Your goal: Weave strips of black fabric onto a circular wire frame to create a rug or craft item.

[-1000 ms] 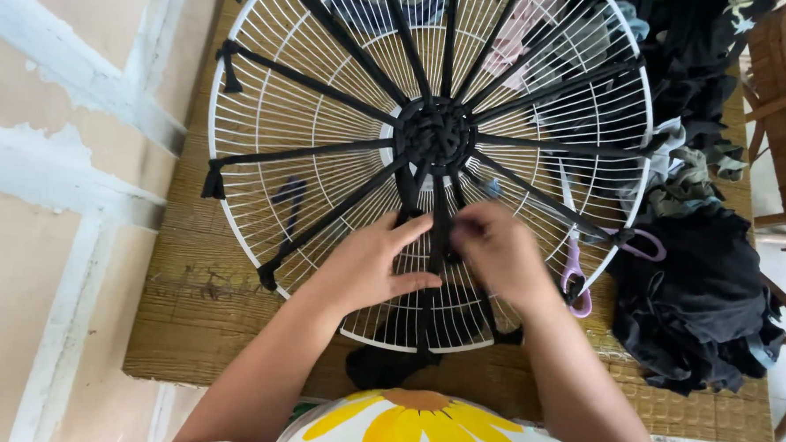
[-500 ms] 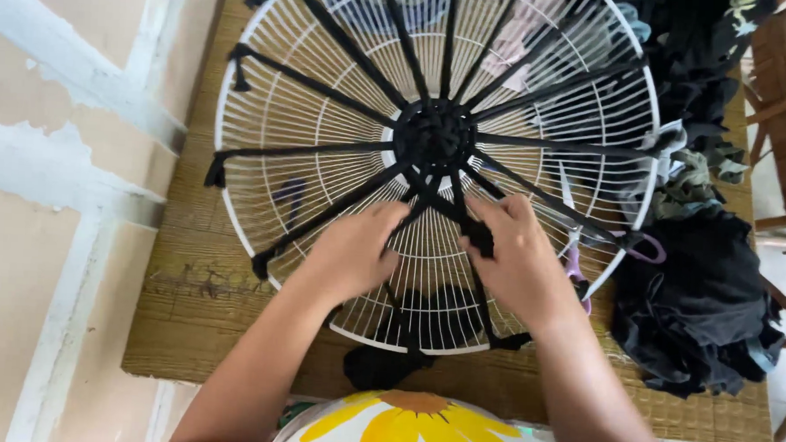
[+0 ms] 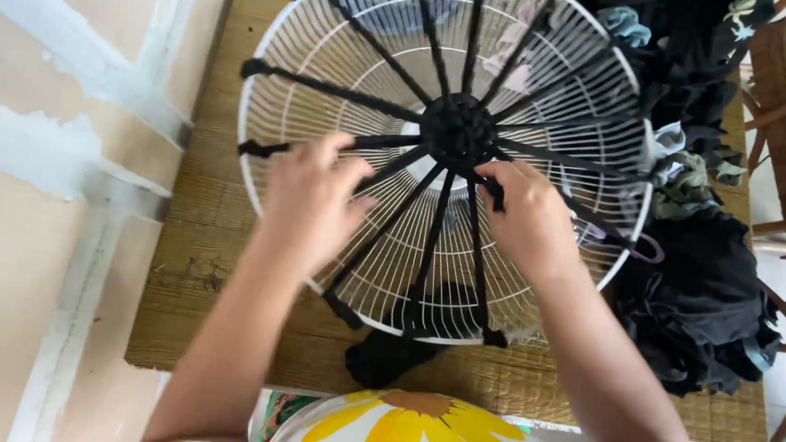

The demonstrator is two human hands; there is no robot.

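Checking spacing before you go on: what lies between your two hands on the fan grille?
In the head view, black strips fanning from the black hub over the white grille lie between left hand and right hand.

A round wire fan guard point(image 3: 329, 77) lies on a woven mat point(image 3: 188, 265), strips point(image 3: 346, 91) radiating from its hub point(image 3: 457, 127), both hands resting on it, left hand point(image 3: 310, 200) left of the hub, right hand point(image 3: 525, 222) below-right, a cloth pile point(image 3: 698, 305) to the right.
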